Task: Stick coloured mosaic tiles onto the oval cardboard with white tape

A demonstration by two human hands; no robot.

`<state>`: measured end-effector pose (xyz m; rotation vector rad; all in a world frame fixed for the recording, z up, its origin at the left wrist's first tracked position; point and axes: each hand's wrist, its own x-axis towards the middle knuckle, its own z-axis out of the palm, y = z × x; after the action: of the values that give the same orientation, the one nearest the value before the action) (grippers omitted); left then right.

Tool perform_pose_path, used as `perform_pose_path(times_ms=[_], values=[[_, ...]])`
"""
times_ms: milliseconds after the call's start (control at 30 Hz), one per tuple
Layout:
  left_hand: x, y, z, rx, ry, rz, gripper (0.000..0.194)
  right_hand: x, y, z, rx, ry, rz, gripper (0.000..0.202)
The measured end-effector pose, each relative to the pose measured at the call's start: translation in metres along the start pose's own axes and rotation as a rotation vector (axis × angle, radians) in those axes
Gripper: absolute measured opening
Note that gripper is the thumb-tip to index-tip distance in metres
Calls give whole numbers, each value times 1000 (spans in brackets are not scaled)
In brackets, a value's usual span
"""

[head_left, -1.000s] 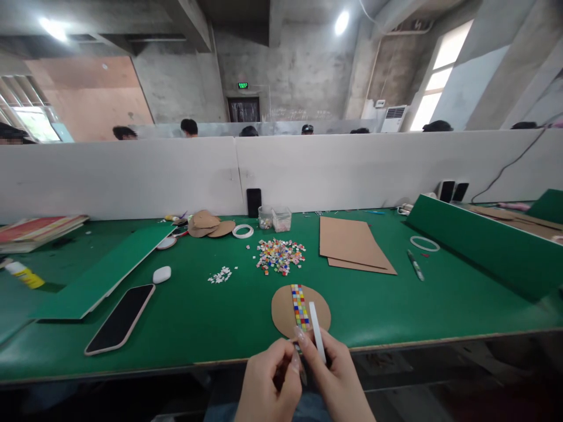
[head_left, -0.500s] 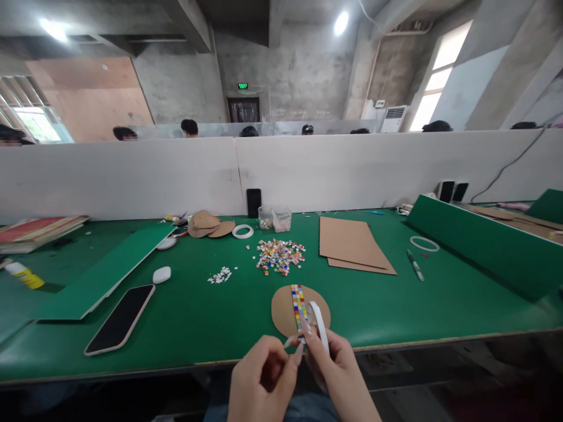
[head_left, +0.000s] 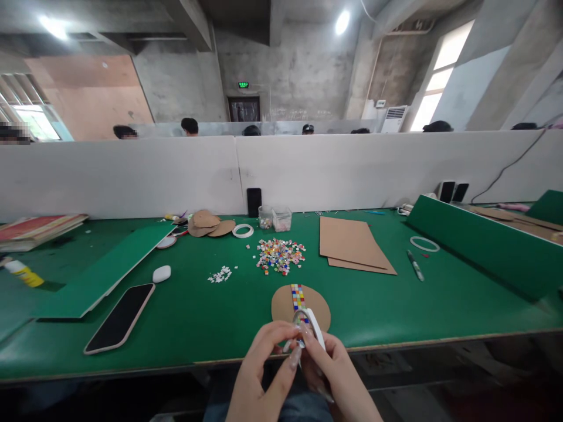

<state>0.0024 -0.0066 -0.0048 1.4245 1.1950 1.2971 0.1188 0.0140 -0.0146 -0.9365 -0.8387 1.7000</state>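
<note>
The cardboard disc (head_left: 282, 308) is partly hidden (its near edge).

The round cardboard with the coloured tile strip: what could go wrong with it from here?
In the view, the white ring at the hands overlaps the tile strip; if it touches, it might dislodge tiles. The round cardboard lies near the front edge of the table, so a bump could push it off.

Grey concrete wall (head_left: 292, 73), white partition (head_left: 334, 170), bright window (head_left: 432, 91), ceiling lamp (head_left: 342, 22)
</note>
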Motion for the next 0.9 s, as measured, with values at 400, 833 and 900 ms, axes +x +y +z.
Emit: perform_pose_path(times_ms=[400,833,900], values=[[5,-1,-4,62,-95,80,23,-2,-2,2,-12,30,3,51],[0,6,1,168,24,163,19,-3,0,3,25,16,27,53],[0,6,3,152,46,176,19,-2,1,4,27,15,35,54]])
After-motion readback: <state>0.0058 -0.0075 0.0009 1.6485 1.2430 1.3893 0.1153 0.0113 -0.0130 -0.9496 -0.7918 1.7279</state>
